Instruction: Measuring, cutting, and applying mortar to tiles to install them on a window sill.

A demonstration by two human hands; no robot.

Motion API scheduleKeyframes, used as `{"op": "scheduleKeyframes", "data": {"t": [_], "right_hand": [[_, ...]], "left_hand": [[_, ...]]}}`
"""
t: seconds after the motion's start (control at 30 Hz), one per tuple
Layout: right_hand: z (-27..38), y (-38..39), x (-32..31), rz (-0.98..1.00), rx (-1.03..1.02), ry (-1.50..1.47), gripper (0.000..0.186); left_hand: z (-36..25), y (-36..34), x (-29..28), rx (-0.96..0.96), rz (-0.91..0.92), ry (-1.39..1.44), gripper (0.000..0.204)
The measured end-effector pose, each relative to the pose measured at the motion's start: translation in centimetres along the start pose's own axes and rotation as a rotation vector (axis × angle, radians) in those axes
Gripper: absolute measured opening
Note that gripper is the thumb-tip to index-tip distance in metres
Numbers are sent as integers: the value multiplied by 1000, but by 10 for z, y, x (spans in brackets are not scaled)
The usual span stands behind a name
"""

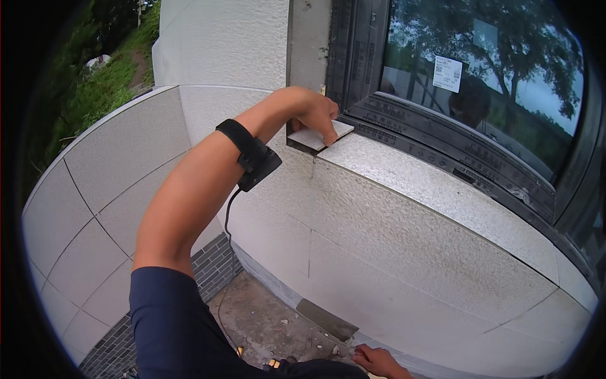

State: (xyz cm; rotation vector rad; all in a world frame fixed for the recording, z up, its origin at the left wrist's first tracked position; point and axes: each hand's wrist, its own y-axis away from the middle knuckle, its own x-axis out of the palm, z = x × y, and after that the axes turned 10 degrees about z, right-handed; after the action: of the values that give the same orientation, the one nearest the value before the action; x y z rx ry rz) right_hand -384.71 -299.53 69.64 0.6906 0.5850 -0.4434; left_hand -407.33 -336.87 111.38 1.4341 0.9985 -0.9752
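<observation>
Head view records the left hand (310,108) bent down over a small pale tile piece (308,138) at the left end of the window sill (410,174), in the corner below the dark window frame (391,120). One digit rests on the tile's upper face near the end of the sill slab; the others curl beyond, partly hidden, so whether they pinch the piece or merely press it cannot be determined. A dark gap shows beneath its front edge. The piece is judged light for one hand, rigid, and brittle at corners and thin edges; the sill's similar face looks grainy, so slipping seems unlikely unless dusty or wet. Sound hold would be by two opposite edges, fingers spread, with no load on a single corner. At the lower edge of view, the right hand (380,362) is partly cut off, its fingers bent beside a flat grey-brown piece (325,321) at the wall's foot; whether they grip anything cannot be told. A black strapped device (259,165) sits on the left forearm.
</observation>
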Motion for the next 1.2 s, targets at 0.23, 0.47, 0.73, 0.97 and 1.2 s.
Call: {"op": "scheduleKeyframes", "data": {"t": [0.23, 0.47, 0.73, 0.97, 1.2], "right_hand": [[4, 1, 2, -51, -47, -25, 32], [1, 1, 6, -60, -3, -32, 30], [43, 19, -30, -40, 127, 184, 44], [133, 99, -104, -274, 88, 350, 39], [298, 169, -189, -743, 95, 952, 46]], "left_hand": [[6, -15, 1, -5, 11, -13, 75], [-4, 3, -1, 74, -73, 22, 84], [0, 93, 24, 327, -412, 81, 90], [93, 171, 156, 346, -656, 580, 95], [193, 174, 389, 57, -370, 1318, 85]]}}
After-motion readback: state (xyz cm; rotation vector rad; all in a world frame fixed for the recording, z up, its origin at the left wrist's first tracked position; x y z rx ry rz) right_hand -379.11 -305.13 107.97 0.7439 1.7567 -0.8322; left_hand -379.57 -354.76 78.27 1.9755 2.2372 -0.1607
